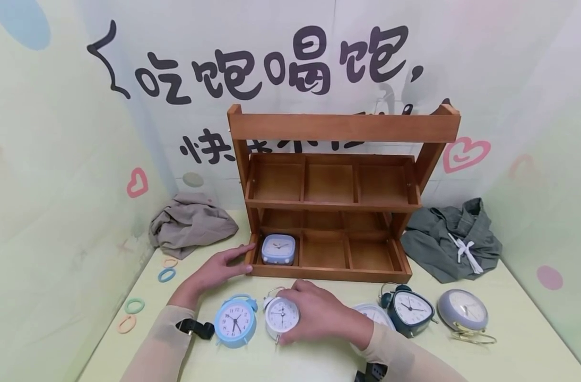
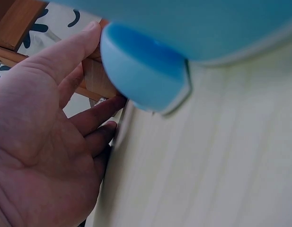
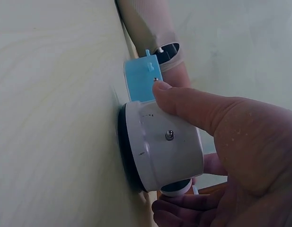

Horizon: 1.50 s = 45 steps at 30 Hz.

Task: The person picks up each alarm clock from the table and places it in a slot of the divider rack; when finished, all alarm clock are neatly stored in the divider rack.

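My right hand (image 1: 314, 312) grips a small white twin-bell alarm clock (image 1: 282, 317) by its sides, its dial facing up. In the right wrist view, the thumb presses one side of the white clock (image 3: 167, 146) and the fingers curl by its bell. My left hand (image 1: 218, 271) touches the left front corner of the wooden shelf (image 1: 328, 272) with its fingers extended. A light blue alarm clock (image 1: 235, 321) lies between the two hands, dial up. The shelf's lower left compartment holds a blue square clock (image 1: 278, 249).
Right of my right hand lie a partly hidden pale clock (image 1: 373, 314), a dark green clock (image 1: 409, 310) and a purple-grey clock (image 1: 463, 309). Cloths, one brown-grey (image 1: 190, 223) and one dark grey (image 1: 450, 241), flank the shelf. Several hair ties (image 1: 135, 305) lie at left.
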Motion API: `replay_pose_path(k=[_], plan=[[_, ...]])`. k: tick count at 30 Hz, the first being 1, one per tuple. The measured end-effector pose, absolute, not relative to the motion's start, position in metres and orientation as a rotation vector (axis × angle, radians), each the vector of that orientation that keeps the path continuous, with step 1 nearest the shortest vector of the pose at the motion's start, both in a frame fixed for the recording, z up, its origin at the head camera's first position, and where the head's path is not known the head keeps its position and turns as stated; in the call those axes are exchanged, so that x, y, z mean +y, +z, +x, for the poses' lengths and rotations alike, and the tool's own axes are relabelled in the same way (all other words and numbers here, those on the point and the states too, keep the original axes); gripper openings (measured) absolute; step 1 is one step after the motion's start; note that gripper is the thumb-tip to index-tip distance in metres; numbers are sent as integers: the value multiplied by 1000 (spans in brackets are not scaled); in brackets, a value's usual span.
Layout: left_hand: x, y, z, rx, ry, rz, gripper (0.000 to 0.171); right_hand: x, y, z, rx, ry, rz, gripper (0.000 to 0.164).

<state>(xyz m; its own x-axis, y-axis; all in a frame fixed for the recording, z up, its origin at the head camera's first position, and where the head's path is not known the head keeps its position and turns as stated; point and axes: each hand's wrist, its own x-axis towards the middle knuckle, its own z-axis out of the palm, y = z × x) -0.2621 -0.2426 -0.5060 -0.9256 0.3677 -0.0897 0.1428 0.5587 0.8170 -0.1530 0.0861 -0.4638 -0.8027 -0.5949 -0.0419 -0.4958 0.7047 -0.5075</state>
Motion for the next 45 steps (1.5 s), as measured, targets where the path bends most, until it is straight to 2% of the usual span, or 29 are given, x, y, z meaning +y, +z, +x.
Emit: replay_pose_path(k=[16,24,36,45], plan=[[-242,-509,-262,2565,1302,448,72,118,-421,-167,2879,-765,-726,96],[-240,-509,-267,2556,1309,476,72,134,-406,-177,3000,-787,-585,90],[-242,-507,-262,2539,1314,446,73,145,-410,-209,3076,-729,-398,94],[-242,-508,-263,2543,1312,446,73,151,-425,-239,3066,-670,-381,95]])
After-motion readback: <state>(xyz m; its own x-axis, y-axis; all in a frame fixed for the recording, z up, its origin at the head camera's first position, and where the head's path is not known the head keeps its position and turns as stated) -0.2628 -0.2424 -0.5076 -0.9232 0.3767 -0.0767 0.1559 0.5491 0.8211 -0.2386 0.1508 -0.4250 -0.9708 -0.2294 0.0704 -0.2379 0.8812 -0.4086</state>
